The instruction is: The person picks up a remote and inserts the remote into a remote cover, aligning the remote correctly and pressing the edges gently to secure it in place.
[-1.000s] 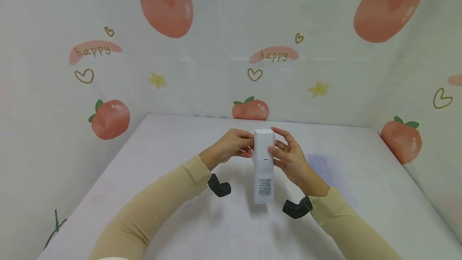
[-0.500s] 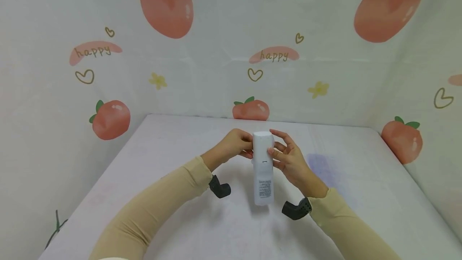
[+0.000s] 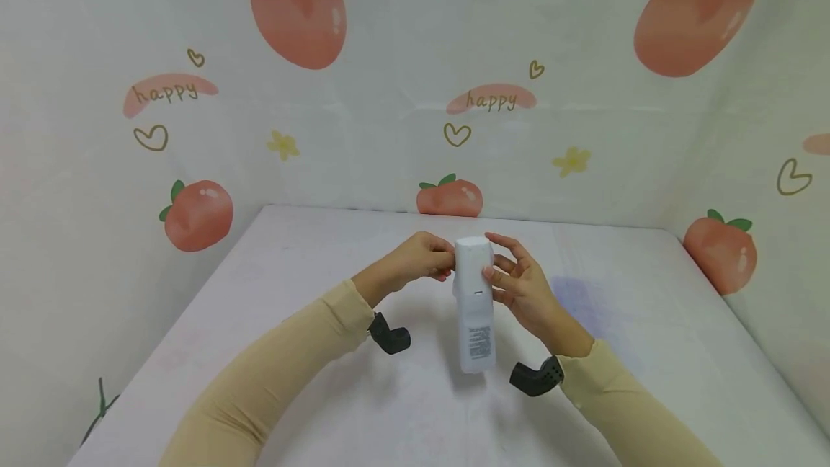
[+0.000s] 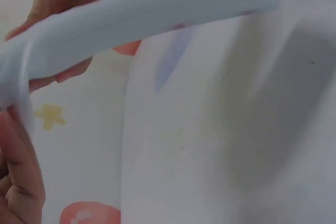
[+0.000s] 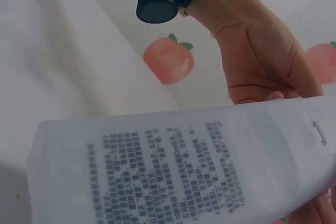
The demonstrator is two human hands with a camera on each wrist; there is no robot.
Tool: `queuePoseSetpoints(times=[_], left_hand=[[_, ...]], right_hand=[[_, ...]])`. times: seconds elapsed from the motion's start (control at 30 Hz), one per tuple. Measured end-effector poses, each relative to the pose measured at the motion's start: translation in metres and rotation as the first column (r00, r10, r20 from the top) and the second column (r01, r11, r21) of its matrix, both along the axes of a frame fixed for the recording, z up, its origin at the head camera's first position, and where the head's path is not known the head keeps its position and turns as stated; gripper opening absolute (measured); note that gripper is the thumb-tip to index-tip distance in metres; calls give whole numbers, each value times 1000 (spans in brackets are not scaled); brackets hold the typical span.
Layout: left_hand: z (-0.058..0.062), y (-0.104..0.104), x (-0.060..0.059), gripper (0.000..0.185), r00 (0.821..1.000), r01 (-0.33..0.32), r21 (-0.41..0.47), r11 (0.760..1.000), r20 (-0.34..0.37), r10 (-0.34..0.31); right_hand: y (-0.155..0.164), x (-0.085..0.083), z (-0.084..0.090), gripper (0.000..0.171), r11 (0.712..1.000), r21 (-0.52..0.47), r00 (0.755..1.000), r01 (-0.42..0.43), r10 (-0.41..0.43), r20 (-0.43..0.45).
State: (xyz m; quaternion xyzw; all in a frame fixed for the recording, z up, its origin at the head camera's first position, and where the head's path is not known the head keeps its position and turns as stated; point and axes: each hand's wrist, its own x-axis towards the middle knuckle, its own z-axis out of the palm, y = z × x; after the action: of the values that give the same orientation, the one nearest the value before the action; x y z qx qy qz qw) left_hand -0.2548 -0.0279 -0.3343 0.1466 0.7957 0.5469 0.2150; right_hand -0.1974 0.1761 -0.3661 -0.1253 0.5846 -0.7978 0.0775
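Note:
A white remote control [image 3: 476, 308] is held upright above the table, its back with printed text and a battery-cover notch facing the head camera. A translucent pale sleeve [image 4: 157, 11] appears to wrap it, with a loose flap at its upper end in the left wrist view. My left hand [image 3: 421, 258] pinches that flap; its fingertips are partly hidden behind the remote in the head view. My right hand [image 3: 525, 294] grips the remote's right side near the top, thumb on the back and index finger raised by the upper end. Dense printed lines fill the lower back in the right wrist view.
A white-covered table [image 3: 311, 243] spreads under both hands, with a faint purple stain [image 3: 580, 305] to the right. A white curtain [image 3: 389, 56] printed with peaches stands behind it. Black wrist cameras [image 3: 391, 336] sit below each wrist.
The remote has dropped slightly and its lower end has swung a little to the right. My left hand has curled in closer at the remote's edge, while my right hand keeps its grip.

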Motion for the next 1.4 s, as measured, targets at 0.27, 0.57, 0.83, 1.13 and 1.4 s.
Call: queuePoseSetpoints(times=[0.27,0.57,0.83,1.13,1.4], left_hand=[[-10,11,6,22,965,-258,224,940,112,238],[-15,15,7,20,938,-341,294,893,166,304],[-9,16,13,20,965,-225,215,950,-85,248],[-14,20,23,20,939,-207,304,930,-204,276],[-23,16,16,25,943,-334,403,852,146,300]], right_hand=[[-1,-1,-4,47,988,133,996,75,-81,37],[-10,5,-5,54,946,309,993,96,-114,41],[-14,8,6,55,867,459,978,191,-209,-12],[-25,10,10,55,860,417,948,294,-317,-15],[-32,8,5,55,893,318,942,318,-336,3]])
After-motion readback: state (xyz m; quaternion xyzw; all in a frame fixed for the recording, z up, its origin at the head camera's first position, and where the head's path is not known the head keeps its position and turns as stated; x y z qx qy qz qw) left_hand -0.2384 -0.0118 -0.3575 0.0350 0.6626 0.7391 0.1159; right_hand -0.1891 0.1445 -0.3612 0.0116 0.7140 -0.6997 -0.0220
